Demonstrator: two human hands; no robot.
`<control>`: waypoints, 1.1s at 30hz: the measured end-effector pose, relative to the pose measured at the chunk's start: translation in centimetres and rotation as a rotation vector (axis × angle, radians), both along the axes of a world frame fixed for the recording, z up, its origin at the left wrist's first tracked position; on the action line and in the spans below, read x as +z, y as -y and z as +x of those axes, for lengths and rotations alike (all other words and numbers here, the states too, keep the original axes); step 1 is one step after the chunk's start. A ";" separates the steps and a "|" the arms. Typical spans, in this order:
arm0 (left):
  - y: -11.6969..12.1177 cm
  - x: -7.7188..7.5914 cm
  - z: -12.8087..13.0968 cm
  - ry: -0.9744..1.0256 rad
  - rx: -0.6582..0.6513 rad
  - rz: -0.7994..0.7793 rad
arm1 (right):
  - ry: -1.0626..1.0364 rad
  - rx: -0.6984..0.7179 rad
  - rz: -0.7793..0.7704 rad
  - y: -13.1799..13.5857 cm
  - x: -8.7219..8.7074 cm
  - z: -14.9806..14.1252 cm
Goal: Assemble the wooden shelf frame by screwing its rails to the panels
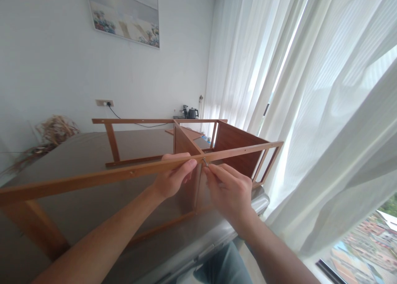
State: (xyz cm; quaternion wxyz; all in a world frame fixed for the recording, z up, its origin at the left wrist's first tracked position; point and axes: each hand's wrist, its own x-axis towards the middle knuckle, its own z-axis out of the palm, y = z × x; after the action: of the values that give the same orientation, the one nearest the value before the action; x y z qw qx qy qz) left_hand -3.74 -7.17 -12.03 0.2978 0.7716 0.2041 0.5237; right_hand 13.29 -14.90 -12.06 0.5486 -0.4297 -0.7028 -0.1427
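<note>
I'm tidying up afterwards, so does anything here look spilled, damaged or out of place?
No spill or damage stands out. The dry, straw-like bundle by the wall at left looks untidy, perhaps out of place indoors.

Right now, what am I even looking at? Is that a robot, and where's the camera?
No robot here! A person wears a camera on their head, so this one picture looks forward and down over their own two bare hands. A wooden frame stands on a grey surface. The left hand grips its near rail. The right hand holds a small metal piece against that rail; I can't tell exactly what it is.
</note>
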 end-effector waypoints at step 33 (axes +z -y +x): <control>0.2 0.2 0.2 0.064 -0.062 -0.025 | 0.098 -0.105 0.050 0.0 0.9 1.0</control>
State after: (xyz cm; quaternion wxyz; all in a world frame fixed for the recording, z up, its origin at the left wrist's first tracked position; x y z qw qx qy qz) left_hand -3.53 -7.35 -11.88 0.3300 0.7567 0.1771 0.5359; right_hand 14.32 -14.88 -11.18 0.5158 -0.4447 -0.7017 -0.2094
